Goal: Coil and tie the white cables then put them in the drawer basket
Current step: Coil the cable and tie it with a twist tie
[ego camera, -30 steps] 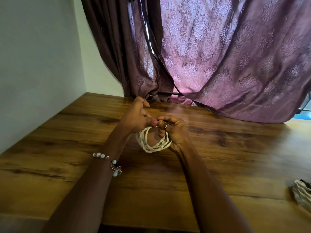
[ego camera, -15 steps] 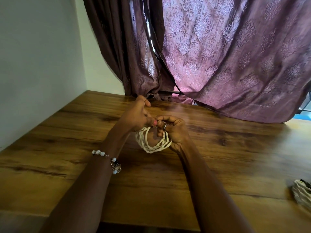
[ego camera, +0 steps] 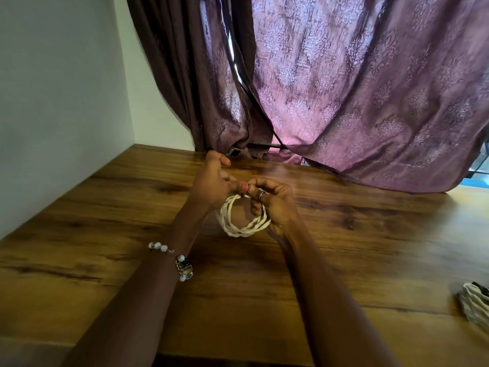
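A white cable coil (ego camera: 239, 229), twisted into a small ring, hangs between my two hands just above the wooden table (ego camera: 370, 247). My left hand (ego camera: 211, 184) pinches the top of the ring with thumb and fingers. My right hand (ego camera: 272, 205) grips the ring's right side, its fingers curled through the loop, a ring on one finger. The top of the coil is hidden behind my fingertips. The drawer basket is not in view.
A second bundle of white cable (ego camera: 476, 305) lies at the table's right edge. Purple patterned curtains (ego camera: 357, 88) hang behind the table and drape onto its far edge. A white wall (ego camera: 58, 88) bounds the left side.
Both hands stay on the coil with almost no movement; the fingers shifted slightly at the top of the ring.
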### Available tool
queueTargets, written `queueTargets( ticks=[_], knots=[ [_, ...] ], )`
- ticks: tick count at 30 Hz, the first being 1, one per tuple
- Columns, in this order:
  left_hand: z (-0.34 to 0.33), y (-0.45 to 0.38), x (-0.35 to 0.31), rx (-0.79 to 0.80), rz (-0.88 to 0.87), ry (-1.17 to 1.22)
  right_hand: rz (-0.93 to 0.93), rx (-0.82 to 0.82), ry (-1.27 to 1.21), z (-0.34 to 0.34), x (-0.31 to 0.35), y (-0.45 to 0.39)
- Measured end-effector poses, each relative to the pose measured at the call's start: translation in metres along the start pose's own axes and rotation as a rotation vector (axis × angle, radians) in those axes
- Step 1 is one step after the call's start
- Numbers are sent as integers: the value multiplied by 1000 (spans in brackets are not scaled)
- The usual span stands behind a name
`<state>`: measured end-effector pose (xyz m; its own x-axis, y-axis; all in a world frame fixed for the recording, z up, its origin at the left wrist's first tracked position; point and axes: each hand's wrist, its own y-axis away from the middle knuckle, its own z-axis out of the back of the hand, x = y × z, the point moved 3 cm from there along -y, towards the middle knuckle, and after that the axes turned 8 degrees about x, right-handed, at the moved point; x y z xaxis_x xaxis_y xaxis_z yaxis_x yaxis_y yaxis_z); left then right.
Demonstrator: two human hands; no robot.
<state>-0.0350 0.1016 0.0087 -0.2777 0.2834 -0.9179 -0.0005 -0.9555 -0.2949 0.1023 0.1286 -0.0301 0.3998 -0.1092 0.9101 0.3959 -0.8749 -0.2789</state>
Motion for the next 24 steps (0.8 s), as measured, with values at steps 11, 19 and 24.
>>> queueTargets(
  ticks=[11, 19, 24],
  knots=[
    [-10, -5, 10, 356, -40, -14, 58, -67, -86, 3, 4, -1],
    [-15, 1, 12, 266, 39, 300, 86, -62, 19, 4, 9, 0],
    [-29, 2, 16, 151, 138, 495, 114, -51, 107, 4, 13, 2]
  ],
)
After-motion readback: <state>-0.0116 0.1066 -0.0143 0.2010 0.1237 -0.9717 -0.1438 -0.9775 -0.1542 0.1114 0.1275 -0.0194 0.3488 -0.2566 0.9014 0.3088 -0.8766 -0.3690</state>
